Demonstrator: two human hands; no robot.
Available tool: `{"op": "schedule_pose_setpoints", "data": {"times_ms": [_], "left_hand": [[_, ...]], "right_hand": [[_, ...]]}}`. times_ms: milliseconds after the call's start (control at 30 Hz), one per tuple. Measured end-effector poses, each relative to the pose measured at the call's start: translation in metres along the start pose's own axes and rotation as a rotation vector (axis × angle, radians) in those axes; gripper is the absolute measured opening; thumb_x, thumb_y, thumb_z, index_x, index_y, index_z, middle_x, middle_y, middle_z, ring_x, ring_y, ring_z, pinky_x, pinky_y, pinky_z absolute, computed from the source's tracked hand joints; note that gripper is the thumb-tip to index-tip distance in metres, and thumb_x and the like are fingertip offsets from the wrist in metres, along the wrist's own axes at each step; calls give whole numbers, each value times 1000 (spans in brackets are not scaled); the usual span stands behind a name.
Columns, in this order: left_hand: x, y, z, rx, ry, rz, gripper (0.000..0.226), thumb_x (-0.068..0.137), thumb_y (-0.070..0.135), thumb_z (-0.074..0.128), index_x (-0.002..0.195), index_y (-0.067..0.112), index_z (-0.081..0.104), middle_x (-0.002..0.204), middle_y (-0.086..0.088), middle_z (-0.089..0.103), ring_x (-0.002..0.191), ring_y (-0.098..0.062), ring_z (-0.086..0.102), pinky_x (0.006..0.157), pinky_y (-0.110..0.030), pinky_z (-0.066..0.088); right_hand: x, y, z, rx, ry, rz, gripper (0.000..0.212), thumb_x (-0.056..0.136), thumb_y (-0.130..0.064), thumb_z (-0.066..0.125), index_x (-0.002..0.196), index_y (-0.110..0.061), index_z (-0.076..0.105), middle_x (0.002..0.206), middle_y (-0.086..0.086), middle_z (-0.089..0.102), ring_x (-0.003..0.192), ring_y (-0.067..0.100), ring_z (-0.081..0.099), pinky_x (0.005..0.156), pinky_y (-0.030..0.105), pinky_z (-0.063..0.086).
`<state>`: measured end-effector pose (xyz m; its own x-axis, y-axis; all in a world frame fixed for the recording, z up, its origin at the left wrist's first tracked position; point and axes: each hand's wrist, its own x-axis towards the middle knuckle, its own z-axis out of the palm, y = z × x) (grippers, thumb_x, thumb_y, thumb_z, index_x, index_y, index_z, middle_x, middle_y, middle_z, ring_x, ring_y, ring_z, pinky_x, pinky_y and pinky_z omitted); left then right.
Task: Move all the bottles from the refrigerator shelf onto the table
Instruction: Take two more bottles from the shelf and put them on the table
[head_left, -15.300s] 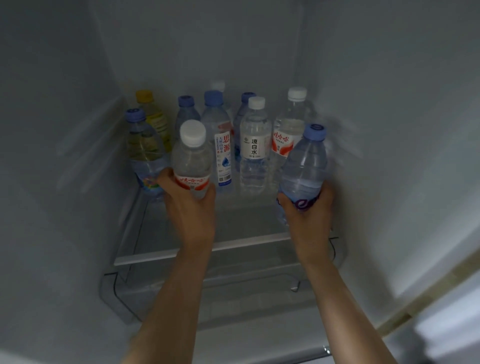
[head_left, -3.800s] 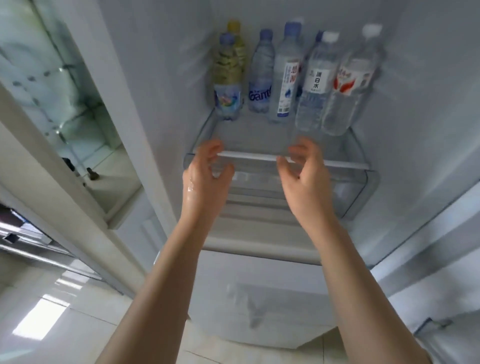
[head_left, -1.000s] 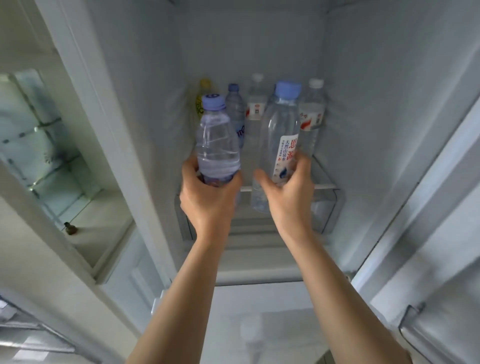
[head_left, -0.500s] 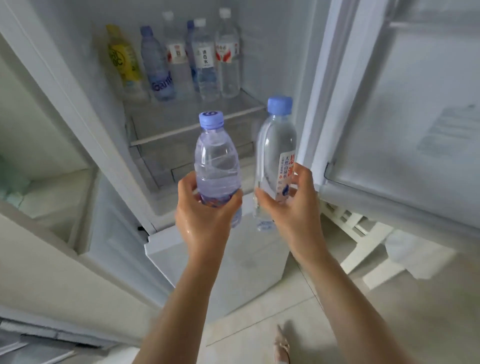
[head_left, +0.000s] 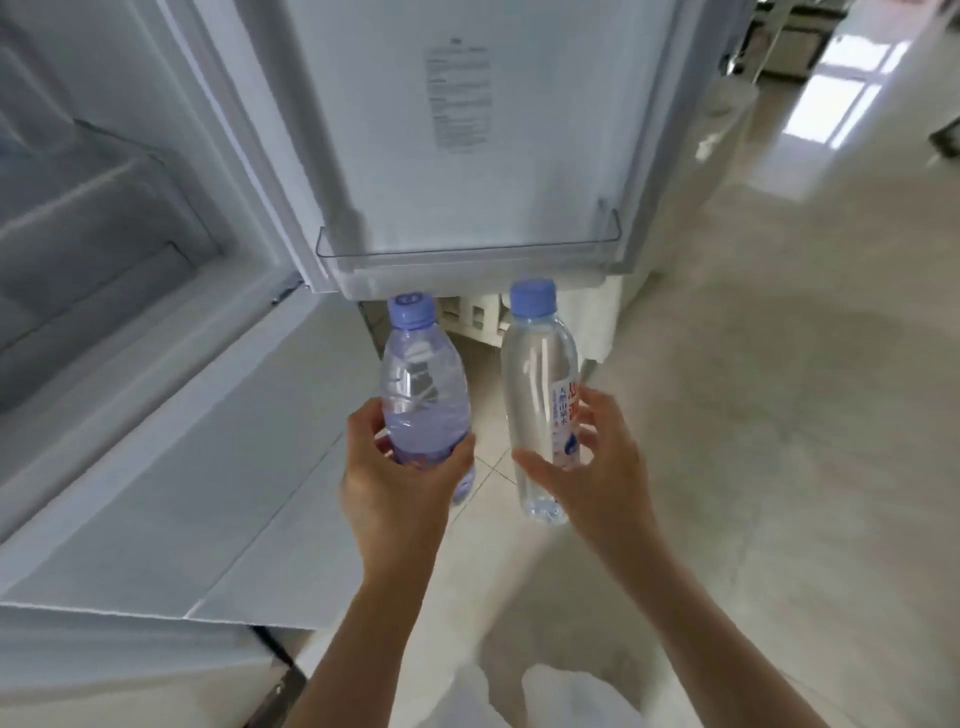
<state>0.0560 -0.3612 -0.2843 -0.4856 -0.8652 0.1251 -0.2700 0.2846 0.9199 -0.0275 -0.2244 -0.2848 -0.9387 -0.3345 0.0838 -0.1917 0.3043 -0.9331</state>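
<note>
My left hand (head_left: 400, 488) grips the lower half of a short clear bottle with a pale blue cap (head_left: 422, 389), held upright. My right hand (head_left: 597, 478) holds a taller clear bottle with a blue cap and a white label with red characters (head_left: 537, 395), also upright. Both bottles are out in front of me, below the open refrigerator door (head_left: 467, 130). The refrigerator shelf with the other bottles is out of view, and no table shows.
The open refrigerator compartment (head_left: 104, 197) with clear drawers fills the left. A clear door bin (head_left: 467, 249) runs along the bottom of the door. Pale tiled floor (head_left: 779, 415) spreads to the right, with bright window light at the far right. A white stool (head_left: 478, 317) stands behind the door.
I have turned right, away from the shelf. The stocked shelf has slid out of view and the inside of the door now faces me. Both hands still hold their bottles.
</note>
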Motion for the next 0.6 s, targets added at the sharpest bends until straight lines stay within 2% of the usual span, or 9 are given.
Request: {"op": "schedule_pose_setpoints", "data": {"times_ms": [133,267,333,467,600], "left_hand": [[-41,15,57,33,-148,46,74,55,32,92,118,19,55,100,8,66,82,-15,64,68,-21,52],[-93,35,121,-30,-269,27,68,55,32,92,112,28,54,95,21,63,83,1,62,61,-6,47],[-120,45,158,-32,-319,31,67,54,31,92,109,30,55,93,23,64,82,4,62,64,-12,48],[-160,65,227,-16,-435,28,68,56,32,92,114,27,56,100,16,67,85,-4,66,73,-30,57],[-185,84,281,-3,-513,80,71,56,32,92,116,24,55,99,21,65,87,2,64,74,-25,56]], "right_hand": [[-11,41,-70,-27,111,76,68,61,-21,88,115,-25,48,102,-8,63,86,2,65,68,9,52],[-20,75,-146,-30,164,147,69,63,-22,87,121,-19,49,103,-7,63,90,7,65,69,8,52],[-21,96,-188,-49,201,177,71,63,-23,87,122,-18,49,106,-6,64,92,9,66,72,10,53],[-19,135,-257,-106,263,242,72,62,-27,88,122,-20,49,108,-6,65,92,9,67,75,16,56],[-12,163,-308,-124,330,292,67,61,-25,89,113,-28,47,103,-10,63,87,5,66,73,15,55]]}}
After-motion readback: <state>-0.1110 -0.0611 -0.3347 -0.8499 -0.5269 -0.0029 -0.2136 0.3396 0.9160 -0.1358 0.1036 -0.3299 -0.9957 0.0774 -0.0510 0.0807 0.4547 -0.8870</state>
